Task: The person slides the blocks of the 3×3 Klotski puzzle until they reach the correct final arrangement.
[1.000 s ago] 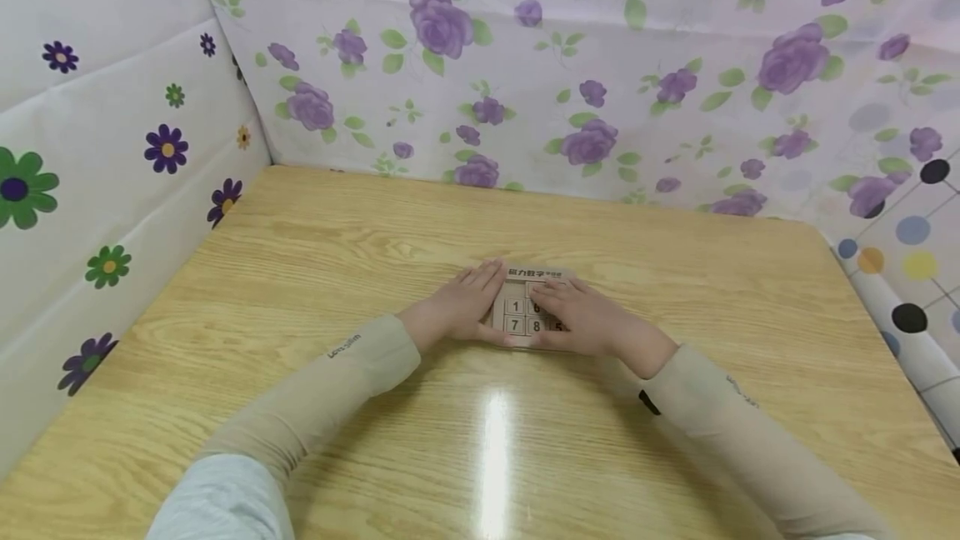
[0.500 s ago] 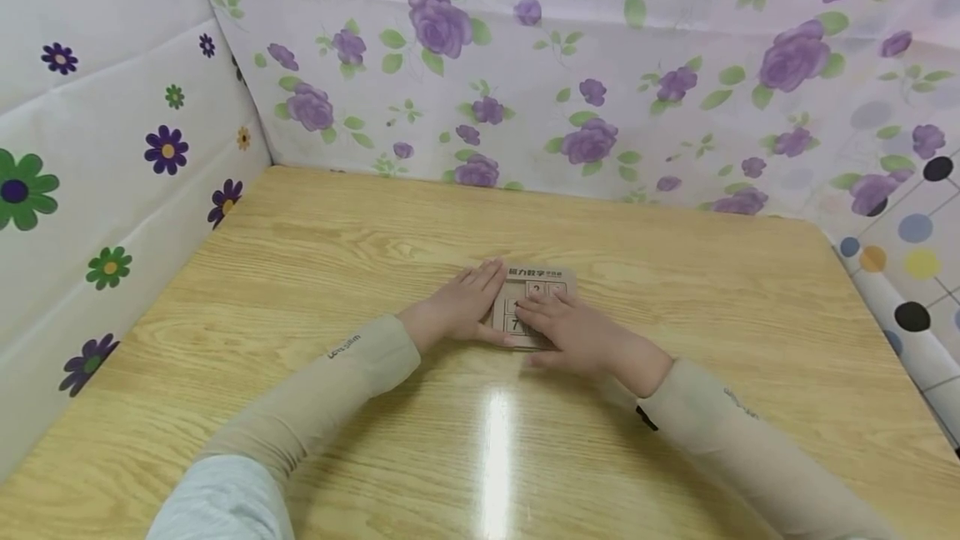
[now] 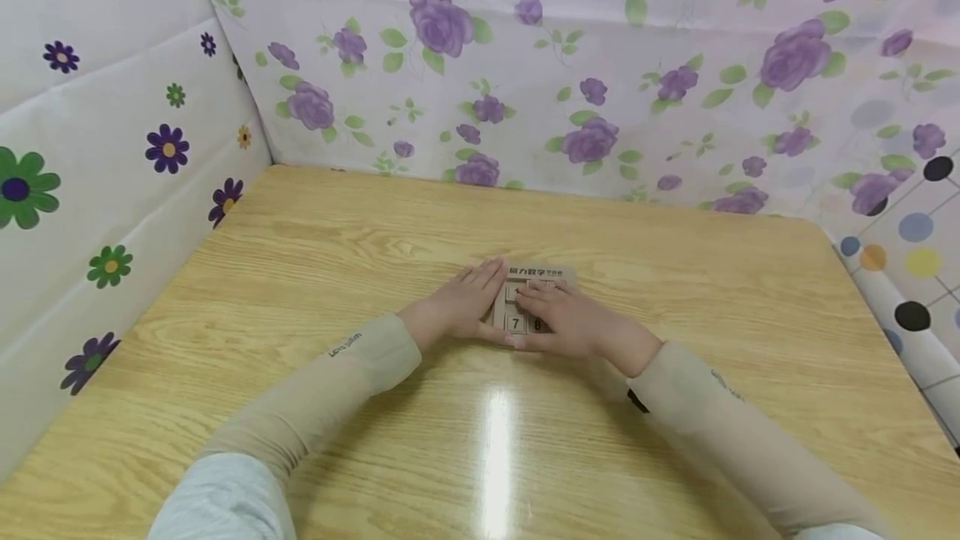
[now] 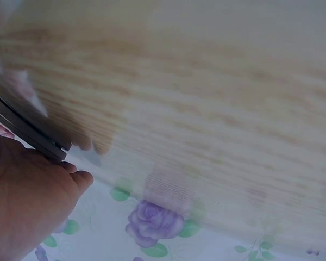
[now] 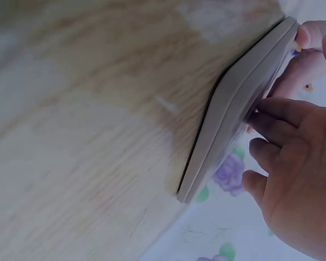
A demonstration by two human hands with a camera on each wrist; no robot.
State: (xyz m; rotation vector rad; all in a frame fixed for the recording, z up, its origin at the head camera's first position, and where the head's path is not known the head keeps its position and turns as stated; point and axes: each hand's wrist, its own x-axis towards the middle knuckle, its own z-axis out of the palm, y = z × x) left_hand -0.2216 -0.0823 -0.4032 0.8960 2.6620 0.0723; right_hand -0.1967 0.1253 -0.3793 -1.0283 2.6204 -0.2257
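A flat number sliding puzzle (image 3: 558, 271) lies on the table, with dark lettering along its far edge. My left hand (image 3: 457, 307) braces its left side, fingers straight along the edge and thumb at the near edge. My right hand (image 3: 577, 319) lies over the right part, with fingertips on the tiles beside the 1 tile (image 3: 515, 292). The 7 tile (image 3: 515, 324) shows in the near row; the right hand covers several others. In the left wrist view the left hand (image 4: 32, 201) sits against the board's dark side. The right wrist view shows the right hand's fingertips (image 5: 269, 117) at the board's face.
The wood-grain table (image 3: 390, 240) spreads around the board and carries a bright light reflection (image 3: 495, 457) in front. A rose-patterned cloth (image 3: 450, 90) hangs behind it, a daisy-patterned cloth (image 3: 135, 190) on the left, and a dotted cloth (image 3: 915, 273) on the right.
The 1 tile has slid from the left of the middle row up to the far row. My right hand first came down and left, then moved slightly up. The left hand stayed put.
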